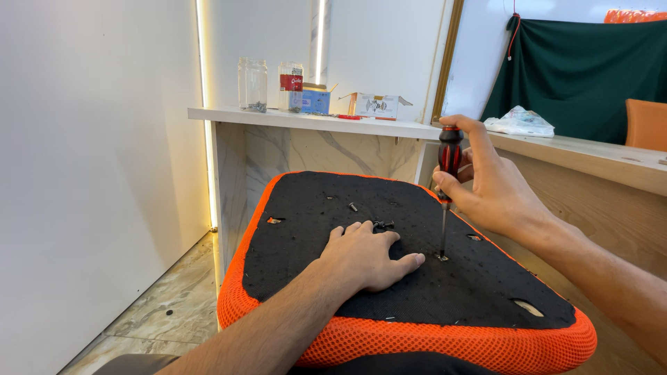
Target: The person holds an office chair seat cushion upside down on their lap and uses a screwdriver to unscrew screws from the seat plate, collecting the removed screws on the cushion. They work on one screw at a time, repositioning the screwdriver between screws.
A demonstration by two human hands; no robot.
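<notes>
An upturned chair seat (306,278) with a black underside and an orange mesh rim lies in front of me. My left hand (365,253) rests flat on the black surface, fingers spread, thumb pointing toward a small screw (442,257). My right hand (479,184) grips the red-and-black handle of a screwdriver (448,167), held upright with its tip on that screw. A few loose dark screws (382,224) lie just beyond my left fingers, and another small one (353,206) lies further back.
A white marble-look counter (229,113) behind the seat carries two glass jars (253,85), a red-labelled jar (290,86) and small boxes (375,105). A wooden desk (597,156) stands at right with a plastic bag (521,122). A white wall is at left, tiled floor (167,305) below.
</notes>
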